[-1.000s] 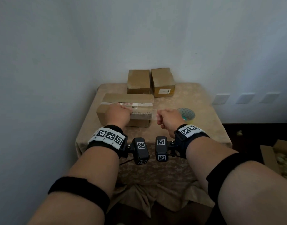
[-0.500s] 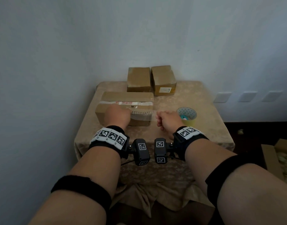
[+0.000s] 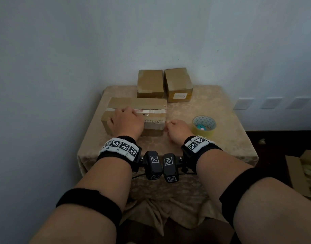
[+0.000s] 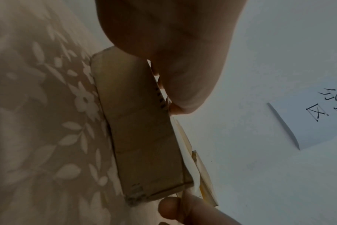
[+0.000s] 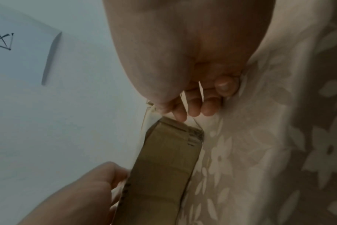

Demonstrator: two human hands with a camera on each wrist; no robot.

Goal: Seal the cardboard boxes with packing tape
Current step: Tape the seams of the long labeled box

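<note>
Left hand (image 3: 126, 123) on box (image 3: 152, 107) — right hand (image 3: 177, 130) beside.

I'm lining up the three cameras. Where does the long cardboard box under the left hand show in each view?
Head: long cardboard box lies left of centre on the table, under the left hand.
Left wrist: it runs down the middle, below the palm.
Right wrist: bottom centre.
Shared landmark: floral tablecloth.

three cardboard boxes (image 3: 136, 115), one tape roll (image 3: 204, 126)
</note>
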